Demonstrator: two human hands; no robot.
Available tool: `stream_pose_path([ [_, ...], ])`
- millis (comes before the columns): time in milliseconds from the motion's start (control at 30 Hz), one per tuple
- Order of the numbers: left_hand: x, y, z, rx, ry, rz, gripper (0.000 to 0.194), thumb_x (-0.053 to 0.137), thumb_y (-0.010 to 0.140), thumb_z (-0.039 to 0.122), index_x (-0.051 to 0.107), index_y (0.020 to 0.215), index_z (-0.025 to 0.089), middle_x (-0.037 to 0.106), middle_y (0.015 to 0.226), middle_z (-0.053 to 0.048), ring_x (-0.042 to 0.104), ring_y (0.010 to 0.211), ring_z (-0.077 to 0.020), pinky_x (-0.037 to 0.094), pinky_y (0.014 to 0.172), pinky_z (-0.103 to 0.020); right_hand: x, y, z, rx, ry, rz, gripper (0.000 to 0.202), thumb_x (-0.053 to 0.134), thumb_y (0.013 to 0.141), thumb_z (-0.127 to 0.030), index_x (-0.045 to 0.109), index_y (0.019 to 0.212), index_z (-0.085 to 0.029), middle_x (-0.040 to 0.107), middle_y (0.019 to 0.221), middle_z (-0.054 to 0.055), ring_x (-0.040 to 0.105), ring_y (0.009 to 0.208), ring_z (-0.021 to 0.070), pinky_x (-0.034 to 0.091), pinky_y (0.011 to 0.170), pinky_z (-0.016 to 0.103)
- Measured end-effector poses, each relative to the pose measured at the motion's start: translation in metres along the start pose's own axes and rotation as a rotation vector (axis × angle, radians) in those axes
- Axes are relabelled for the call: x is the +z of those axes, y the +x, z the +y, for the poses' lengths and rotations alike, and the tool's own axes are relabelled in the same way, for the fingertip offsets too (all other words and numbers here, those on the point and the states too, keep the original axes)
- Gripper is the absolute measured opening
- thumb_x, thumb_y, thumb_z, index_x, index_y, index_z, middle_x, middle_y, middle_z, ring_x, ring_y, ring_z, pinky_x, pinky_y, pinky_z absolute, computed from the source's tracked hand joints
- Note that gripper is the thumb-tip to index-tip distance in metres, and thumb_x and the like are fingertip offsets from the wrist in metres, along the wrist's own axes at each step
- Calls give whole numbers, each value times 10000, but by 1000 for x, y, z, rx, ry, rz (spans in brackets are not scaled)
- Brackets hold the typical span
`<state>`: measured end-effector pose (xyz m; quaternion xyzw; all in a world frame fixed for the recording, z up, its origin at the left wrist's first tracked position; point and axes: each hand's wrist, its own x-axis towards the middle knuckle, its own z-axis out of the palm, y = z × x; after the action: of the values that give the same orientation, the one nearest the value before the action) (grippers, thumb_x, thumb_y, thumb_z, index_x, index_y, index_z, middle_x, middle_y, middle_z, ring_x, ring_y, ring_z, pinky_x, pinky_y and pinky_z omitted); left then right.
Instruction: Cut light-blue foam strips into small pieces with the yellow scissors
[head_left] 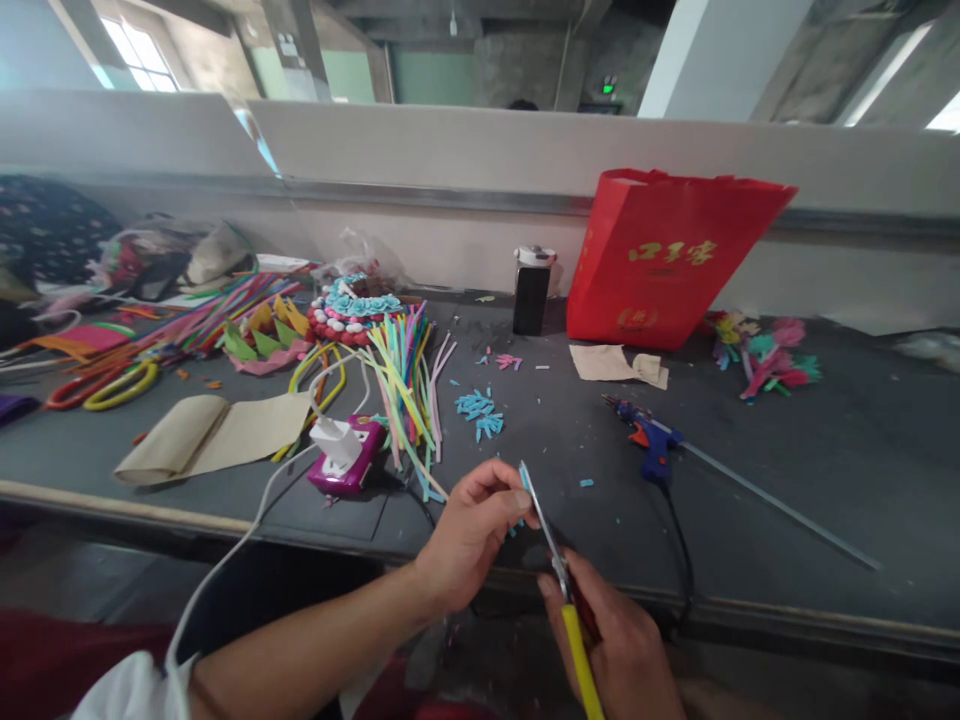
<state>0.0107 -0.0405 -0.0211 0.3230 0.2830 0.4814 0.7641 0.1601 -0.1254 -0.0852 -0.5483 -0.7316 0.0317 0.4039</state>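
Observation:
Near the table's front edge my left hand [476, 530] is closed in a pinch, with a bit of blue strip [524, 476] showing at its fingertips. My right hand [619, 645] grips scissors [576, 645] with a yellow handle. Their narrow metal blades point up and away from me, the tips right beside my left fingertips and the blue strip. Whether the blades touch the strip is too small to tell. Beyond my left hand lies a small pile of cut blue pieces [480, 412], with a few pink pieces [508, 361] behind it.
To the right lies a blue glue gun [656, 450] with a long glue stick. A red bag [667, 260] and a bottle [534, 265] with a dark phone against it stand behind. On the left are coloured strips [409, 375], a purple power socket [349, 460] with white cable, and brown paper [217, 435].

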Motion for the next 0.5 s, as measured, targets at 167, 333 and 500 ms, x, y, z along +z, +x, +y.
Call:
stream_pose_path([
  [167, 0, 0, 3, 19, -5, -29, 83, 697, 730, 147, 616, 724, 163, 650, 657, -3, 582, 633, -117, 429, 674, -240, -3, 7, -3, -1, 39, 44, 230, 517, 941, -308, 611, 1097, -166, 753, 818, 48, 729, 654, 161, 554, 603, 195],
  [333, -2, 2, 7, 41, -17, -78, 73, 671, 738, 131, 608, 725, 166, 620, 629, 7, 571, 625, -127, 426, 698, -271, -14, 22, -15, 223, 185, -42, 215, 488, 944, -388, 622, 887, -230, 672, 633, -33, 647, 495, 107, 493, 499, 145],
  [500, -3, 3, 9, 6, 125, -78, 77, 655, 734, 156, 582, 713, 167, 596, 601, 8, 541, 595, -126, 408, 659, -268, -25, 26, -19, 290, 204, 13, 263, 520, 912, -454, 644, 877, -225, 670, 654, -20, 617, 497, 119, 519, 576, 185],
])
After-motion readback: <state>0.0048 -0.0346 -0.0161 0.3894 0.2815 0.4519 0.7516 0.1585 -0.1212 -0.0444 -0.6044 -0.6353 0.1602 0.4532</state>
